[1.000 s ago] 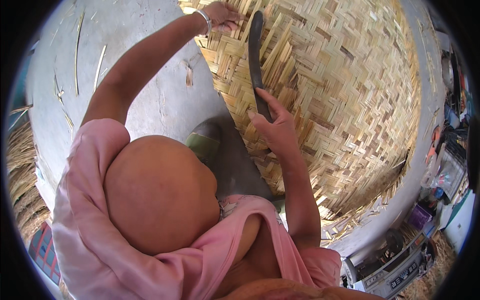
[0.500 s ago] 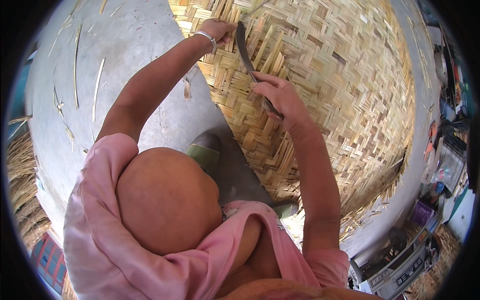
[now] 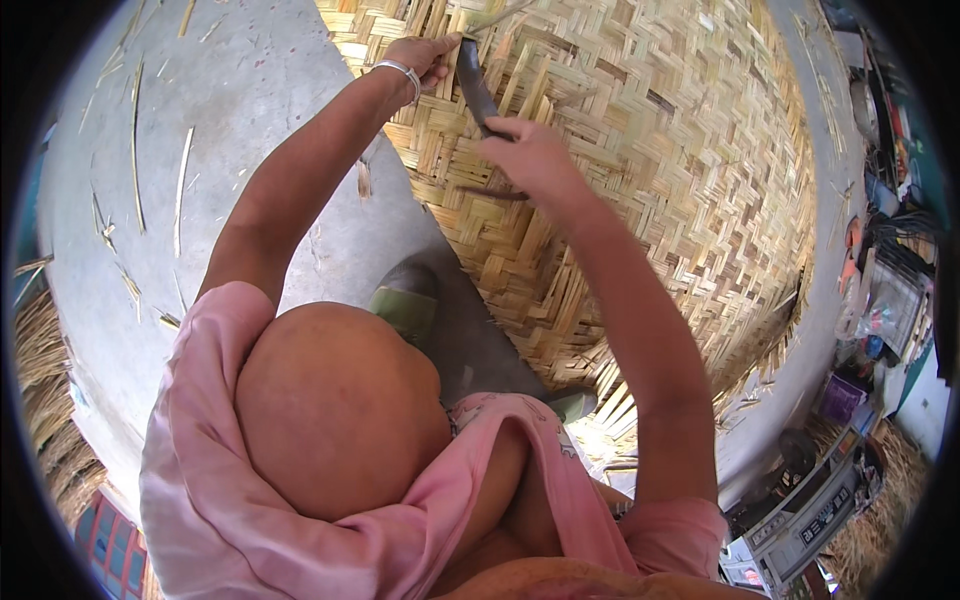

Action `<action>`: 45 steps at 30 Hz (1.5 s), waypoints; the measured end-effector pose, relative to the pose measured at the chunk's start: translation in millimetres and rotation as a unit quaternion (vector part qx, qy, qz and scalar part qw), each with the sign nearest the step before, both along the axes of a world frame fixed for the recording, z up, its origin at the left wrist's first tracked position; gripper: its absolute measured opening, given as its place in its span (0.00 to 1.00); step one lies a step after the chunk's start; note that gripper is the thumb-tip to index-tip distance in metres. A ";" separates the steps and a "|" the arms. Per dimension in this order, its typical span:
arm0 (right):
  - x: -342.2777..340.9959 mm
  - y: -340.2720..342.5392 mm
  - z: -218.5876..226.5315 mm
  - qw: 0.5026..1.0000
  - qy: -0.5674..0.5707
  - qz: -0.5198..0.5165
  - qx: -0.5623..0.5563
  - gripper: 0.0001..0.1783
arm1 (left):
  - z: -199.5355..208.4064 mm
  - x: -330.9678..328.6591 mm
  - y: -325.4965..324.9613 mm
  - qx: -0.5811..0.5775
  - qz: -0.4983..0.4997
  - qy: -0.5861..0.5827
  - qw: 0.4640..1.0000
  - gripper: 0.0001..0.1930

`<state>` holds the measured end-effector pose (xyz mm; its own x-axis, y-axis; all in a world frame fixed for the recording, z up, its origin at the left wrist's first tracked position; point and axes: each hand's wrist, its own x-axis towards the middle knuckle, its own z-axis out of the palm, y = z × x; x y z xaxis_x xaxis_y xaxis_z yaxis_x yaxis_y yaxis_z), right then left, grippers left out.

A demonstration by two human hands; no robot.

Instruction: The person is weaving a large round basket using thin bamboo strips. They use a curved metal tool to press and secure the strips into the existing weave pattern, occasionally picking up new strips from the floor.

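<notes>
My right hand (image 3: 530, 160) is closed round the handle of a curved knife (image 3: 474, 82), whose dark blade points up and away over the woven bamboo mat (image 3: 680, 200). At the mat's far left edge, my left hand (image 3: 422, 62) pinches with thumb and forefinger right beside the blade's tip. A thin bamboo strip (image 3: 505, 14) runs off from there to the upper right, and its end at my fingers is blurred. Loose strip ends stick up from the weave near the knife. A silvery bangle (image 3: 404, 72) circles my left wrist.
Grey concrete floor (image 3: 250, 130) with scattered bamboo slivers (image 3: 183, 190) borders the mat on the left. My shoe (image 3: 405, 305) stands beside the mat's edge. Clutter lies along the right rim, including a purple container (image 3: 840, 398) and a grey vehicle-like object (image 3: 815, 510).
The knife and my right hand have shifted up and left, with the handle's tail swung to the left. My left hand has moved slightly left along with the view.
</notes>
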<state>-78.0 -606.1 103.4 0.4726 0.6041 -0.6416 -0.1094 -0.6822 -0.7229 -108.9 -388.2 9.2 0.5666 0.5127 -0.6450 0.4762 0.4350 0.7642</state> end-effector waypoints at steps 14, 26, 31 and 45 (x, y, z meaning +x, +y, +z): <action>-29.4 27.3 -30.0 0.968 -0.233 0.076 -0.059 0.33 | 2.1 13.0 1.7 -0.002 -0.023 0.078 0.997 0.17; -26.3 29.8 -15.2 0.943 -0.270 0.146 -0.131 0.30 | 5.9 15.1 12.9 0.406 -0.355 0.159 0.827 0.24; -23.9 22.3 -12.8 0.937 -0.270 0.181 -0.127 0.29 | -7.4 5.4 12.0 0.535 -0.343 0.122 0.762 0.26; -58.1 -141.4 54.1 0.998 -0.004 -0.059 -0.023 0.34 | 2.3 16.5 -1.9 0.440 -0.208 0.016 0.873 0.14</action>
<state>-136.1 -747.5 157.6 0.5433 0.5149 -0.6632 -0.1851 -0.6970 -0.6928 -92.4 -390.1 11.5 0.8109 0.5720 -0.1230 0.4799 -0.5300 0.6992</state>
